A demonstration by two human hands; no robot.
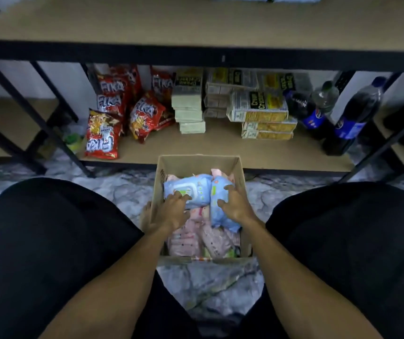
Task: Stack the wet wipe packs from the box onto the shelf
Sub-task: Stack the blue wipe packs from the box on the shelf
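slippage worries me: my left fingers (181,195) curl over the lidded blue pack (191,185), my right fingers (230,189) spread, clasping the second blue pack (223,222) at its 3 o'clock; slick wrappers could slide free mid-lift. both sit in the box (196,163) over pink packs (186,242) toward 6 o'clock, shelf (196,28) at 12.

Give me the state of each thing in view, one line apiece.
box, open, on the floor, partly filled.
left blue pack, lying flat on top, flip lid shut, gripped by the left hand.
right blue pack, standing on edge, gripped by the right hand.
pink packs, lying underneath, untouched.
cola bottles, upright, capped.
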